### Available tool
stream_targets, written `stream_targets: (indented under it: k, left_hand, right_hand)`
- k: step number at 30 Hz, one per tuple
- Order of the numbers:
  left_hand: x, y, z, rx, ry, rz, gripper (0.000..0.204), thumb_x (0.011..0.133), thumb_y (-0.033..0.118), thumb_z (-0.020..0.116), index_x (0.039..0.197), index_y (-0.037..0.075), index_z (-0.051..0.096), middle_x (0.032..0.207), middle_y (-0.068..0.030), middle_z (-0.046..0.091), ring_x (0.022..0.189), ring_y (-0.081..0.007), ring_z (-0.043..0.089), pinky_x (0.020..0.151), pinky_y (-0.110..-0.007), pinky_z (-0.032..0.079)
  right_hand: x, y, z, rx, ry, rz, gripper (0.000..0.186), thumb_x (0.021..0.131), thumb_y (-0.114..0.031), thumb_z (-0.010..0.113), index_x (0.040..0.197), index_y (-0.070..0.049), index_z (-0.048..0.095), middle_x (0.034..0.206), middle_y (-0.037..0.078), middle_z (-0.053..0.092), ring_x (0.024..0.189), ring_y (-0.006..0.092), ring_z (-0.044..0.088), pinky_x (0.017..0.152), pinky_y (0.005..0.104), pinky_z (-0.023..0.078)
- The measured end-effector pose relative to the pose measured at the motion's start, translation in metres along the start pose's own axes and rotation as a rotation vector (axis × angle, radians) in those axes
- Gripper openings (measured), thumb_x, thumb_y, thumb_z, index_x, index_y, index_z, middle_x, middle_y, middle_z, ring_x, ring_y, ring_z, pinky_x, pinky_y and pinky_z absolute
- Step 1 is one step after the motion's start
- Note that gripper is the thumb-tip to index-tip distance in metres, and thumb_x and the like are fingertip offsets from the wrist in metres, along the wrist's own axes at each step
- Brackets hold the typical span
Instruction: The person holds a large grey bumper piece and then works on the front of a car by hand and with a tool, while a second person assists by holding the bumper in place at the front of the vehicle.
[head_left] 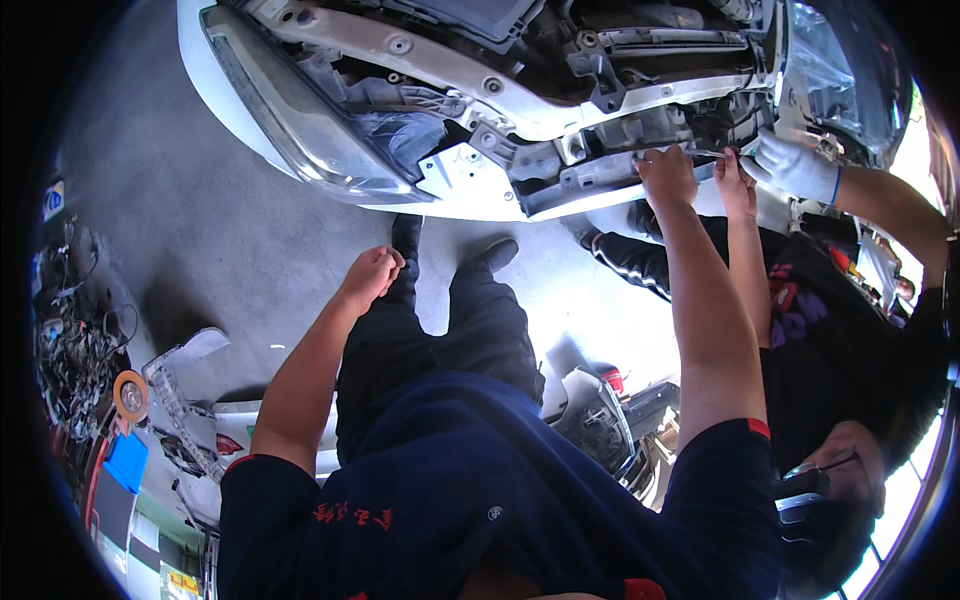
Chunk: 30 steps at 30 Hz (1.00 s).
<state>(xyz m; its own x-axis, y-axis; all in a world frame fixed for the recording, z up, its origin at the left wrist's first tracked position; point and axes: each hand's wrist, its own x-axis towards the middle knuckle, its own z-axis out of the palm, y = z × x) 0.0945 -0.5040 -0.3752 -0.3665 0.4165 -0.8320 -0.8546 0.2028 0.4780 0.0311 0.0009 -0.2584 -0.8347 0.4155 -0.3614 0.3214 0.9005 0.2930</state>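
Note:
Near the middle of my body, my left hand [376, 268] hangs with fingers curled closed; any contents are hidden. My right hand [668, 175] is raised to the opened-up front of a white car [470, 180], fingers closed on something too small to make out, at the lower metal beam [590, 180]. Right beside it, a co-worker's bare hand [732, 180] grips near a thin metal tool [708, 153], and that person's white-gloved hand [790, 165] is at the same area. The headlight [290, 115] sits to the left of these parts.
A co-worker in dark clothes [840, 380] is close on my right. Tangled car parts and wiring [80, 350], a blue plastic piece [128, 460] and loose panels [190, 360] lie at left. More removed parts [600, 420] lie on the grey floor [230, 240] behind my right side.

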Motion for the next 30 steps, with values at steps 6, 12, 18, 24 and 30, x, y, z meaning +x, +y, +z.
stream_targets:
  k: [6,12,18,24,30]
  left_hand:
    - [0.002,0.001,0.001,0.010,-0.002,-0.028,0.017,0.091,0.009,0.042,0.087,0.006,0.058,0.065,0.0007,0.049,0.052,-0.0067,0.042,0.044,-0.023,0.035]
    - [0.000,0.000,-0.005,0.058,0.010,-0.017,0.017,0.090,0.008,0.041,0.086,0.005,0.058,0.065,0.0005,0.049,0.050,-0.0069,0.042,0.042,-0.024,0.034]
    - [0.001,-0.006,-0.011,0.074,0.001,-0.038,0.019,0.092,0.010,0.041,0.087,0.006,0.059,0.066,0.0010,0.051,0.050,-0.0061,0.041,0.043,-0.023,0.034]
    - [0.001,-0.006,-0.009,0.072,0.013,-0.034,0.018,0.091,0.009,0.042,0.087,0.006,0.059,0.067,0.0006,0.051,0.050,-0.0064,0.040,0.043,-0.024,0.034]
    - [0.002,-0.008,-0.006,0.075,0.012,-0.010,0.018,0.090,0.009,0.041,0.087,0.006,0.059,0.066,0.0002,0.051,0.049,-0.0067,0.041,0.042,-0.024,0.034]
  right_hand:
    - [-0.004,-0.006,0.026,0.233,0.164,0.078,0.033,0.094,-0.037,0.053,0.100,-0.010,0.071,0.098,0.021,0.071,0.093,0.0404,0.069,0.082,0.0498,0.055]
    - [-0.001,-0.006,0.037,0.288,0.212,0.128,0.029,0.094,-0.033,0.056,0.107,-0.011,0.067,0.098,0.022,0.070,0.087,0.0431,0.068,0.079,0.0521,0.054]
    - [-0.015,-0.008,0.022,0.445,0.186,0.170,0.046,0.091,-0.019,0.060,0.137,-0.025,0.056,0.109,0.012,0.071,0.098,0.0361,0.068,0.086,0.0455,0.054]
    - [-0.018,-0.007,0.021,0.632,0.320,0.088,0.030,0.088,-0.009,0.058,0.112,-0.018,0.072,0.110,0.012,0.071,0.102,0.0320,0.068,0.088,0.0416,0.053]
    - [-0.013,0.004,0.040,0.634,0.195,0.120,0.018,0.085,-0.009,0.060,0.092,-0.010,0.076,0.104,0.014,0.071,0.092,0.0315,0.069,0.084,0.0391,0.054]
